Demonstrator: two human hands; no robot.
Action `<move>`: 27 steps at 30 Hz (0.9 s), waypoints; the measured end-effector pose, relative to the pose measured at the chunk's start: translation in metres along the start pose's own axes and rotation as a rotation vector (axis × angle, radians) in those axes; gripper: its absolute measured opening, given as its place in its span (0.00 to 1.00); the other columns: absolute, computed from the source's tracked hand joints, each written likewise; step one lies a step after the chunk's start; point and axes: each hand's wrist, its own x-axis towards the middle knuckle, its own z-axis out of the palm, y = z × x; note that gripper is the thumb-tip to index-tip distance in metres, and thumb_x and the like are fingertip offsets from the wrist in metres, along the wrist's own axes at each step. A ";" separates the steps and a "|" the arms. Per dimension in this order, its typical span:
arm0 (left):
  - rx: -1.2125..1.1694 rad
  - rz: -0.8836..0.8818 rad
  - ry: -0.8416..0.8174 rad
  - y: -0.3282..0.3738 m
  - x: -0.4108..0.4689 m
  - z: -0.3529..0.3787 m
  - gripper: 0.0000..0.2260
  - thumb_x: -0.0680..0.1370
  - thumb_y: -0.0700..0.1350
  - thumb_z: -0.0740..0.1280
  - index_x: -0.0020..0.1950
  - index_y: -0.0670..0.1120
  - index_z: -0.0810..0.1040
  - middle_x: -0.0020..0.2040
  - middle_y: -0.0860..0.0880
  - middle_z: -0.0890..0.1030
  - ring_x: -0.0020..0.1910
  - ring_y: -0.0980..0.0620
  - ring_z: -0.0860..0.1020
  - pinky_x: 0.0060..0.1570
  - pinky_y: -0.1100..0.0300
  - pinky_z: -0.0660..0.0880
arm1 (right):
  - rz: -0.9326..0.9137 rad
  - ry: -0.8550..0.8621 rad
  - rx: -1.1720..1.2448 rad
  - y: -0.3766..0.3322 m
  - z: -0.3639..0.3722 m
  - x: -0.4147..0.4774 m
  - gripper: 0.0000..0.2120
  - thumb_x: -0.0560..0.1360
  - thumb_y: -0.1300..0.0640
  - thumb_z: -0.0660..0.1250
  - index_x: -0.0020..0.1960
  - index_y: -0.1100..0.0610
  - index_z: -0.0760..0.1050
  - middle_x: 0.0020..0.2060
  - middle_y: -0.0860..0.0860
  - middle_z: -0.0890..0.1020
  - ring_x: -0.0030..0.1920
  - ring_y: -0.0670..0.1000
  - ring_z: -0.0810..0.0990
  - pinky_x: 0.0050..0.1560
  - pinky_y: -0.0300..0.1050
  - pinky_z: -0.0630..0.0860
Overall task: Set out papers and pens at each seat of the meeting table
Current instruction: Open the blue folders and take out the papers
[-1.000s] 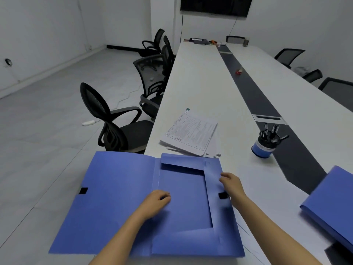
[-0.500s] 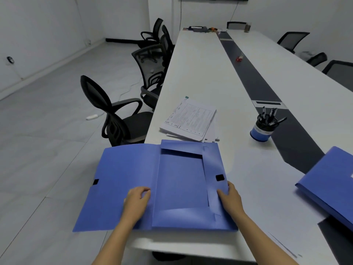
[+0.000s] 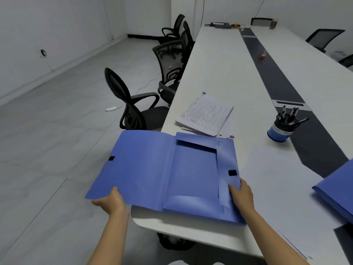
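- Now the left hand [image 3: 111, 202] sits farther out than half a second ago, at the near corner of the open blue folder [image 3: 191, 175]'s cover. The right hand [image 3: 241, 197] keeps its place on the right flap.
- Left hand: grips the cover, which overhangs the table [image 3: 219, 60]'s edge, fingers hidden beneath. Right hand: thumb on top, fingers curled round the folder's right edge.
- Clipped papers [image 3: 205, 113] lie just beyond the folder. Pens [image 3: 290, 113] stand in a blue cup [image 3: 280, 129] to the right, a second blue folder [image 3: 338, 190] lies at far right, and a black chair [image 3: 131, 106] stands at left.
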 end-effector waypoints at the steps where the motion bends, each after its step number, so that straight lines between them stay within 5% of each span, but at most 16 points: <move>1: -0.017 0.085 -0.027 0.001 -0.004 0.000 0.29 0.74 0.31 0.62 0.73 0.41 0.57 0.67 0.43 0.71 0.58 0.46 0.75 0.58 0.50 0.73 | 0.008 0.006 -0.005 0.000 0.000 -0.001 0.07 0.77 0.60 0.62 0.53 0.60 0.70 0.51 0.61 0.79 0.44 0.56 0.74 0.45 0.47 0.71; 5: -0.008 0.397 -0.331 0.011 -0.019 0.001 0.24 0.73 0.27 0.62 0.68 0.41 0.67 0.60 0.43 0.76 0.55 0.48 0.76 0.56 0.52 0.72 | 0.042 0.014 -0.021 -0.002 -0.001 -0.001 0.15 0.78 0.59 0.61 0.62 0.66 0.69 0.55 0.62 0.77 0.51 0.61 0.75 0.49 0.48 0.71; 7: 0.174 0.533 -0.540 0.016 -0.030 0.000 0.17 0.72 0.32 0.67 0.60 0.42 0.72 0.55 0.44 0.77 0.53 0.48 0.76 0.54 0.54 0.71 | 0.065 0.010 -0.005 -0.002 -0.003 -0.003 0.16 0.78 0.59 0.61 0.63 0.65 0.68 0.57 0.62 0.76 0.54 0.62 0.75 0.52 0.51 0.71; 9: 0.398 0.578 -0.810 0.018 -0.040 0.002 0.14 0.73 0.38 0.69 0.57 0.47 0.73 0.54 0.49 0.77 0.54 0.59 0.76 0.56 0.59 0.69 | 0.069 0.005 0.017 -0.003 -0.004 -0.004 0.17 0.78 0.59 0.61 0.64 0.65 0.68 0.58 0.62 0.76 0.55 0.62 0.75 0.53 0.51 0.71; 11: 0.627 0.508 -1.119 0.016 -0.044 0.007 0.19 0.75 0.42 0.70 0.61 0.55 0.70 0.60 0.57 0.73 0.56 0.75 0.71 0.63 0.59 0.68 | 0.070 -0.003 0.035 -0.005 -0.005 -0.005 0.16 0.78 0.59 0.61 0.63 0.65 0.68 0.58 0.62 0.76 0.54 0.61 0.75 0.52 0.50 0.71; 13: 0.893 0.457 -1.290 0.010 -0.043 0.014 0.31 0.69 0.60 0.71 0.68 0.66 0.61 0.73 0.59 0.60 0.69 0.69 0.59 0.72 0.55 0.59 | 0.071 -0.007 0.047 -0.007 -0.007 -0.007 0.14 0.78 0.59 0.62 0.61 0.65 0.70 0.56 0.62 0.77 0.49 0.59 0.75 0.51 0.49 0.71; 15: 1.131 0.494 -1.332 0.003 -0.045 0.021 0.33 0.65 0.67 0.65 0.67 0.71 0.56 0.76 0.58 0.48 0.75 0.58 0.48 0.73 0.54 0.52 | 0.080 0.002 0.088 -0.012 -0.008 -0.009 0.12 0.78 0.58 0.61 0.57 0.64 0.72 0.53 0.62 0.78 0.46 0.59 0.75 0.50 0.50 0.72; 20: 1.235 0.615 -1.321 -0.018 -0.063 0.027 0.27 0.75 0.55 0.67 0.72 0.65 0.60 0.78 0.53 0.42 0.76 0.53 0.46 0.73 0.56 0.54 | 0.218 -0.104 0.457 -0.040 -0.018 -0.028 0.18 0.79 0.46 0.58 0.39 0.59 0.70 0.36 0.52 0.77 0.33 0.51 0.73 0.35 0.43 0.69; 23: 1.227 0.627 -1.290 -0.021 -0.065 0.029 0.28 0.75 0.54 0.68 0.71 0.65 0.60 0.78 0.53 0.42 0.76 0.53 0.47 0.73 0.56 0.56 | 0.233 -0.253 0.674 -0.043 -0.026 -0.034 0.19 0.77 0.41 0.59 0.50 0.56 0.77 0.45 0.53 0.84 0.45 0.55 0.82 0.47 0.50 0.78; 27: 1.193 0.652 -1.262 -0.016 -0.070 0.033 0.31 0.72 0.53 0.72 0.72 0.62 0.61 0.78 0.54 0.46 0.76 0.53 0.50 0.71 0.56 0.58 | 0.271 -0.414 0.797 -0.043 -0.038 -0.034 0.18 0.78 0.42 0.57 0.61 0.51 0.75 0.54 0.53 0.83 0.52 0.55 0.83 0.40 0.46 0.81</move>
